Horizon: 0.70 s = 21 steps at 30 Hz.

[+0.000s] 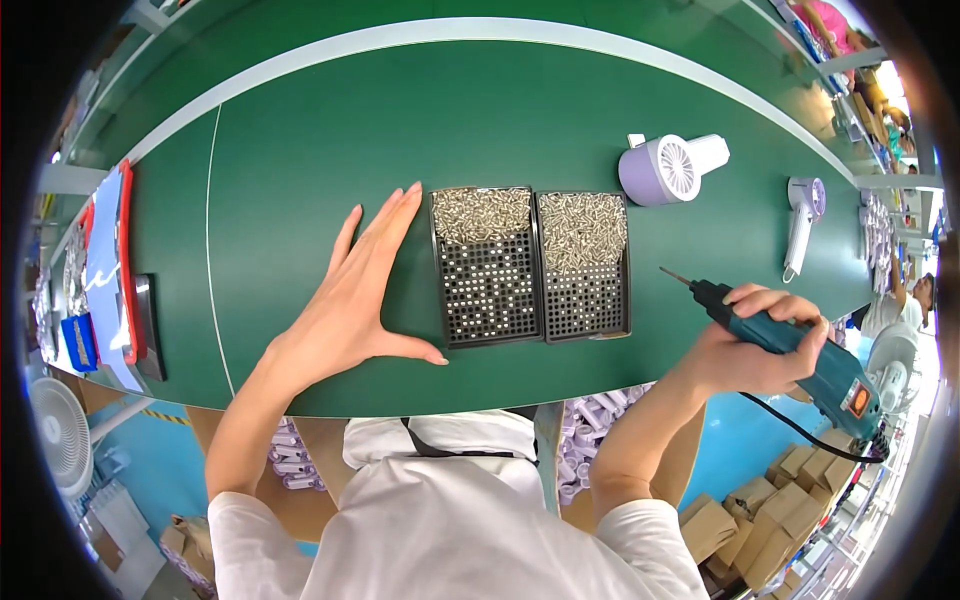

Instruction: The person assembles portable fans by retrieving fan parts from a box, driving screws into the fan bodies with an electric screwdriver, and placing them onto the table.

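My left hand [362, 282] lies over the green table, fingers stretched and thumb spread, holding nothing. Its fingertips are just beside the left edge of a black screw tray [438, 300]. Another black tray [628, 290] stands against it on the right. Heaps of small silver screws [482, 213] fill the far part of each tray; in the nearer part are rows of holes, some with screws in them. My right hand [765, 345] is wrapped round a teal electric screwdriver [838, 378]. The thin bit points left toward the right tray, apart from it.
A purple and white handheld fan [660, 172] lies beyond the trays, with another fan [802, 222] farther right. A red-edged holder [128, 260] and a blue bin [78, 342] are at the left. Boxes of purple parts [590, 440] sit below the table edge. The screwdriver's black cord [800, 433] hangs right.
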### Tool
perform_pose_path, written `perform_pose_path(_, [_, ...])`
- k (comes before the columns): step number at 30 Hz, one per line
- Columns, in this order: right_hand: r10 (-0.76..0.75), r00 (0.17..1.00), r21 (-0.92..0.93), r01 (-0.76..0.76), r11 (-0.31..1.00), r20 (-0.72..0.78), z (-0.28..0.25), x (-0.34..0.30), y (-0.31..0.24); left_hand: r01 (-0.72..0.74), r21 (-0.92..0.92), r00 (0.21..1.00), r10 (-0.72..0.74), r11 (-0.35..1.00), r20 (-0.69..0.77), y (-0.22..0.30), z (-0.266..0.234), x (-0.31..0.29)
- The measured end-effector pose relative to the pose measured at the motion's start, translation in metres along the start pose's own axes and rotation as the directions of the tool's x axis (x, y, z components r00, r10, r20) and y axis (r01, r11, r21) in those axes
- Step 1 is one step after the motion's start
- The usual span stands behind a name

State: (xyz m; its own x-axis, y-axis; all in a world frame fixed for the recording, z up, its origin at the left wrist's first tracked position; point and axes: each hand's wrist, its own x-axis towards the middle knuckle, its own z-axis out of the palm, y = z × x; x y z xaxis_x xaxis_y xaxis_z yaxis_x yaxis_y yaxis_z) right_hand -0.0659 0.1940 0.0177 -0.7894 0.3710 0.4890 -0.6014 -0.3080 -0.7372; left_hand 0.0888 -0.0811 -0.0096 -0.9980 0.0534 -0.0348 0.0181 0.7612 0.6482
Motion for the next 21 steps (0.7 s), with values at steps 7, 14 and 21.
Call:
perform_pose_path(7, [0.054,0.998,-0.05,-0.053,0.997,0.027,0.005,-0.003,0.013,0.029,0.022,0.999,-0.03,0.999,0.021,0.001,0.004,0.004])
perform_pose_path(14, [-0.034,0.994,-0.015,0.035,0.999,0.1,0.029,0.005,0.005,-0.06,-0.004,0.998,0.06,0.998,0.021,-0.006,0.007,0.008])
perform_pose_path(21, [-0.026,0.984,0.102,0.008,0.995,0.177,0.069,0.003,-0.007,-0.153,0.026,0.988,0.154,0.988,-0.007,-0.017,0.013,0.004])
